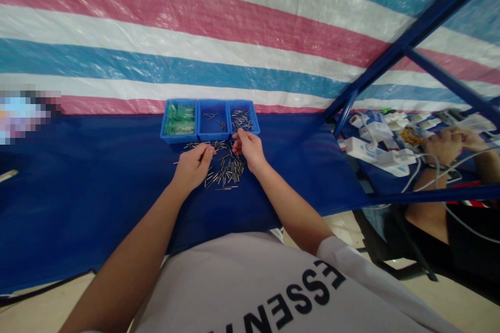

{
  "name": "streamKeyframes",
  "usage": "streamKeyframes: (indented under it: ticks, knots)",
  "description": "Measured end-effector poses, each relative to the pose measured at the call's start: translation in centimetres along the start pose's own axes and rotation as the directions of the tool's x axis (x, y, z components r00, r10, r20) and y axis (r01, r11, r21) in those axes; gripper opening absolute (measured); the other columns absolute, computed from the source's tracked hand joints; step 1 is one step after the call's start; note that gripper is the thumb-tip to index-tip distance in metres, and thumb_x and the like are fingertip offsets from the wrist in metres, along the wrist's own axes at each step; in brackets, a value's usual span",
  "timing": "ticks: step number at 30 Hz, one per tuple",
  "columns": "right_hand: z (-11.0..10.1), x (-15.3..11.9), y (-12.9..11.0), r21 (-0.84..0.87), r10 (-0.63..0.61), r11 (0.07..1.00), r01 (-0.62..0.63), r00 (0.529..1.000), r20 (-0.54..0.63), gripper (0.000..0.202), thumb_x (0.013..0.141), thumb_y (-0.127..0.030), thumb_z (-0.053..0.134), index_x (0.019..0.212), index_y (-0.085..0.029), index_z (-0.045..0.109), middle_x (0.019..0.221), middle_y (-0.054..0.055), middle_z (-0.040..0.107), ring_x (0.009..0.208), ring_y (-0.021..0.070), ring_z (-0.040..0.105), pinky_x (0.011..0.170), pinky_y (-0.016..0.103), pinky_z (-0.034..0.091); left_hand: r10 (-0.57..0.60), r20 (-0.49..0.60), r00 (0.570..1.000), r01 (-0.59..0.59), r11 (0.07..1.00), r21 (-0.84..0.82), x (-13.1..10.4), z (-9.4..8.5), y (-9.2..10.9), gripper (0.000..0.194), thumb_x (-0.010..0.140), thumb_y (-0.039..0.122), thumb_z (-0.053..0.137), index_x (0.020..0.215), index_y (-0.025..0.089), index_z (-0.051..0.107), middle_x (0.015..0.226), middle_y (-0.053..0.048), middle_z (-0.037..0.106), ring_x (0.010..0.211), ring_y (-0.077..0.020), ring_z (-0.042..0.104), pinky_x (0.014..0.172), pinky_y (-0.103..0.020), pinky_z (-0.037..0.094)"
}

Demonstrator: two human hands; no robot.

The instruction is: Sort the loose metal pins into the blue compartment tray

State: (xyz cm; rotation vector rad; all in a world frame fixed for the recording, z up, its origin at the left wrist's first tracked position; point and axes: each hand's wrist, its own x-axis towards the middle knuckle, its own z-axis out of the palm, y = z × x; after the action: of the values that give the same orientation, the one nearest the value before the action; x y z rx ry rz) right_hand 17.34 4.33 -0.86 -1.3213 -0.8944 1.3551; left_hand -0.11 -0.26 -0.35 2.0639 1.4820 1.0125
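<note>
striped plastic sheeting [195,26] backs the blue bench [97,182], where slim metal pins [230,170] lie loose before three blue bins [180,139]; left hand [193,166] and right hand [251,150], both curled narrow, flank the pins, but whether either grips one i cannot tell.

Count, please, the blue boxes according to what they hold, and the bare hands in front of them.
Green pieces, left box: 1
Metal pins, middle box and right box: 2
Bare hands, left hand and right hand: 2
Total: 5
The loose pins overlap too much to count.
</note>
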Motion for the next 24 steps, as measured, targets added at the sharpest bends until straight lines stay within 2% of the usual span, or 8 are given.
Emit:
streamKeyframes:
  ticks: [3,5,7,8,10,12,17,24]
  knots:
    - [-0.1,-0.1,0.2,-0.125,-0.063,0.99,0.07,0.996,0.055,0.035,0.087,-0.05,0.052,0.077,-0.017,0.058,0.053,-0.005,0.054,0.044,0.0073,0.052,0.044,0.019,0.037,0.005,-0.001,1.0,-0.005,1.0,0.005,0.0,0.0,-0.1,0.035,0.096,0.037,0.038,0.089,0.017,0.066,0.07,0.0,0.065,0.059,-0.011,0.056,0.064,-0.021,0.043]
    - [-0.2,-0.5,0.4,-0.295,-0.181,0.931,0.216,0.973,0.143,0.03,0.088,-0.044,0.053,0.076,-0.018,0.059,0.058,-0.003,0.058,0.05,0.008,0.054,0.051,0.02,0.041,0.004,-0.005,1.0,-0.004,1.0,0.009,0.0,0.0,-0.1,0.034,0.095,0.037,0.039,0.09,0.017,0.066,0.072,0.0,0.066,0.06,-0.011,0.057,0.064,-0.021,0.044]
    - [-0.1,-1.2,0.7,-0.503,-0.298,0.767,0.398,0.915,0.27,0.023,0.085,-0.039,0.059,0.077,-0.018,0.062,0.068,-0.001,0.063,0.061,0.0098,0.057,0.059,0.022,0.042,0.005,-0.006,1.0,-0.005,1.0,0.012,0.1,0.0,-0.1,0.034,0.095,0.036,0.039,0.089,0.016,0.065,0.072,-0.001,0.066,0.06,-0.0113,0.057,0.065,-0.021,0.044]
    - [0.0,-1.5,0.7,-0.571,-0.311,0.686,0.451,0.891,0.331,0.019,0.084,-0.037,0.06,0.078,-0.019,0.063,0.071,-0.001,0.065,0.064,0.0106,0.057,0.061,0.022,0.042,0.005,-0.01,1.0,-0.005,1.0,0.014,0.1,0.0,-0.1,0.034,0.095,0.036,0.039,0.089,0.016,0.065,0.072,-0.001,0.066,0.061,-0.0115,0.058,0.065,-0.021,0.044]
    - [0.2,-2.0,0.8,-0.635,-0.307,0.572,0.519,0.853,0.421,0.014,0.084,-0.032,0.06,0.082,-0.019,0.065,0.076,0.0,0.066,0.067,0.0114,0.057,0.064,0.023,0.042,0.006,-0.011,1.0,-0.005,1.0,0.021,0.1,0.0,-0.1,0.034,0.095,0.036,0.038,0.088,0.017,0.065,0.073,-0.001,0.067,0.062,-0.0119,0.058,0.066,-0.021,0.044]
    - [0.3,-2.3,0.7,-0.649,-0.34,0.508,0.567,0.824,0.454,0.014,0.085,-0.03,0.059,0.083,-0.018,0.065,0.078,0.001,0.066,0.069,0.0119,0.057,0.065,0.023,0.042,0.007,-0.013,1.0,-0.007,1.0,0.026,0.1,0.0,-0.2,0.034,0.095,0.036,0.038,0.088,0.017,0.065,0.074,-0.001,0.067,0.063,-0.0121,0.059,0.066,-0.021,0.044]
    - [-0.2,-1.6,0.1,-0.608,-0.526,0.456,0.65,0.748,0.405,0.015,0.087,-0.027,0.055,0.083,-0.017,0.066,0.076,0.002,0.065,0.074,0.0135,0.058,0.074,0.026,0.045,0.016,-0.016,1.0,-0.016,1.0,0.02,0.1,0.1,-0.4,0.034,0.095,0.036,0.038,0.09,0.017,0.066,0.075,-0.001,0.067,0.063,-0.0117,0.058,0.066,-0.021,0.044]
    - [-1.7,-0.4,-0.7,-0.627,-0.585,0.565,0.536,0.796,0.153,0.017,0.086,-0.028,0.054,0.094,-0.019,0.067,0.087,0.003,0.069,0.078,0.0148,0.062,0.076,0.028,0.049,0.006,-0.025,1.0,-0.005,1.0,0.012,-0.1,0.3,-0.4,0.031,0.094,0.036,0.042,0.089,0.017,0.065,0.068,0.001,0.064,0.056,-0.0103,0.054,0.062,-0.021,0.042]
